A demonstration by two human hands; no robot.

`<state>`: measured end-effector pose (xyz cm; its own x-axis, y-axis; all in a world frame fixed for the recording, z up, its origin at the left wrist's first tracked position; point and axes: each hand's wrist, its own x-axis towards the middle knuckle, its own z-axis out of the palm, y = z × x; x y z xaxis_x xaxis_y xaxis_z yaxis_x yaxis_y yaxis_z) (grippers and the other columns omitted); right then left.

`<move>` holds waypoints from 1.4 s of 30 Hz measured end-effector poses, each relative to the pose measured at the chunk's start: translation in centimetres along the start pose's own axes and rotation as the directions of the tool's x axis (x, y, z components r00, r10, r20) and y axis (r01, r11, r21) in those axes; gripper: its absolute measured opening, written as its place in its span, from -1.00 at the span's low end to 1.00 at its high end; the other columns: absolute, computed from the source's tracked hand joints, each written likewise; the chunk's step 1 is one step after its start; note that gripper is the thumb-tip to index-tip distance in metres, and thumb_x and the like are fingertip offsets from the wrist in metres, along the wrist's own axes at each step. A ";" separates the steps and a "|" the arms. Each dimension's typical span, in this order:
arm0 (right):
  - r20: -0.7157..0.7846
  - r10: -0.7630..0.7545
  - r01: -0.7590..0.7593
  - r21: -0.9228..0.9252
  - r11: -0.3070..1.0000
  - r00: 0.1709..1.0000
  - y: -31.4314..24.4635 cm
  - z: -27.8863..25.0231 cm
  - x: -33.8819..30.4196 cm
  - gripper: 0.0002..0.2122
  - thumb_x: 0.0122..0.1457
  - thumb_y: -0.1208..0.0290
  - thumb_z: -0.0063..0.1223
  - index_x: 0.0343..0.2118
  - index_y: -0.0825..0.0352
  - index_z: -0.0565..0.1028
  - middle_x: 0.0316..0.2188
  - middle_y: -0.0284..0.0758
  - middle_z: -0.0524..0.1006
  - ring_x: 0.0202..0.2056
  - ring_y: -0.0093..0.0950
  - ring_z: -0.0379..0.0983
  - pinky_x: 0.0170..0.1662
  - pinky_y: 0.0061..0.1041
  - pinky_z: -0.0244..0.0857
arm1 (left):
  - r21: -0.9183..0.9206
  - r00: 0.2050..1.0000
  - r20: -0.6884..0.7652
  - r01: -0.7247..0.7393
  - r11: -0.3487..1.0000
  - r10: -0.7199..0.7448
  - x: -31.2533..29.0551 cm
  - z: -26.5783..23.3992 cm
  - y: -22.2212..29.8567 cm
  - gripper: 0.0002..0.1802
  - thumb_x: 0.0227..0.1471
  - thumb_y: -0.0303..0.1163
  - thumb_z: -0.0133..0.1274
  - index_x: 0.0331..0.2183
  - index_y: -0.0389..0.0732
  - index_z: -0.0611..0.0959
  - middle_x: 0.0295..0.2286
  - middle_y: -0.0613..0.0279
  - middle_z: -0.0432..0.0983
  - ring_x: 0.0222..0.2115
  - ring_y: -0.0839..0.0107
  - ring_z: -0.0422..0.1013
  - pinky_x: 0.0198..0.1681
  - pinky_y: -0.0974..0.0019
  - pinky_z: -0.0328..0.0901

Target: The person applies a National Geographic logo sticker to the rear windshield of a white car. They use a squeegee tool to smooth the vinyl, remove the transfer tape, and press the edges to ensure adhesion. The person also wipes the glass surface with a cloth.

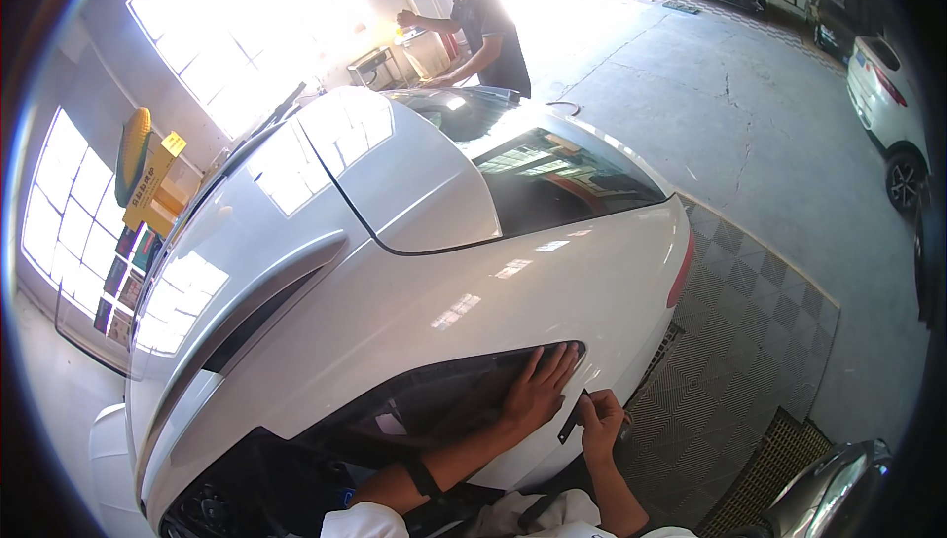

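Observation:
A white car (414, 306) fills the middle of the head view. My left hand (541, 392) lies with its fingers stretched out over the rear corner of the dark side window (444, 395), close to the white body panel. Just right of it, my right hand (600, 418) pinches a small flat black strip (569, 423) between thumb and fingers. The strip is held upright beside the car's rear side panel; whether it touches the paint I cannot tell. A dark band circles my left forearm.
Across the car stands a person (491, 30) in dark clothes, arms forward over the rear glass (567, 178). Boxes (158, 178) stand by the windows at left. Grey floor tiles (750, 311) lie at right, near a shiny rounded surface (838, 489). A white car (878, 84) is parked beyond.

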<state>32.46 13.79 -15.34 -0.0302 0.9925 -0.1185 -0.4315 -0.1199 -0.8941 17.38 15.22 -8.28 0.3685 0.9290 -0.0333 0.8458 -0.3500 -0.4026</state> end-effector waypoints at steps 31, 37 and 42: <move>-0.022 0.043 -0.047 -0.174 0.984 0.999 -2.6 -0.2 -0.6 -0.86 0.27 0.50 0.19 -0.41 0.37 0.47 -0.56 -0.47 0.48 -0.53 -0.72 0.33 -0.44 -0.67 0.21 | 0.075 0.998 0.064 -0.020 0.997 0.015 0.1 -0.5 0.1 -0.20 0.20 0.04 -0.01 0.35 -0.10 0.28 0.40 0.31 0.03 0.43 0.36 -0.11 0.46 -0.03 -0.28; -0.018 0.038 -0.039 -0.060 0.997 0.999 -0.8 -1.5 -0.7 -0.87 0.27 0.50 0.20 -0.39 0.34 0.47 -0.57 -0.52 0.45 -0.54 -0.78 0.30 -0.47 -0.71 0.16 | 0.091 0.999 0.041 0.026 0.995 -0.030 -2.2 -2.8 -1.4 -0.12 0.15 0.11 0.06 0.38 -0.04 0.25 0.40 0.41 0.03 0.41 0.45 -0.07 0.46 0.07 -0.24; -0.020 0.030 -0.031 -0.065 0.997 0.999 -1.2 -0.6 -0.5 -0.86 0.27 0.49 0.20 -0.39 0.34 0.47 -0.58 -0.54 0.44 -0.55 -0.78 0.30 -0.46 -0.71 0.15 | 0.006 0.990 0.066 0.122 0.992 -0.123 -6.1 -5.2 -4.2 -0.10 0.08 0.03 0.19 0.36 0.02 0.28 0.38 0.50 0.08 0.39 0.45 -0.01 0.45 0.05 -0.19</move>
<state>33.58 13.47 -14.45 -0.0248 0.9878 -0.1536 -0.3711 -0.1518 -0.9161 13.63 10.41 -1.63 0.2358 0.9708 -0.0442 0.8824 -0.2329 -0.4089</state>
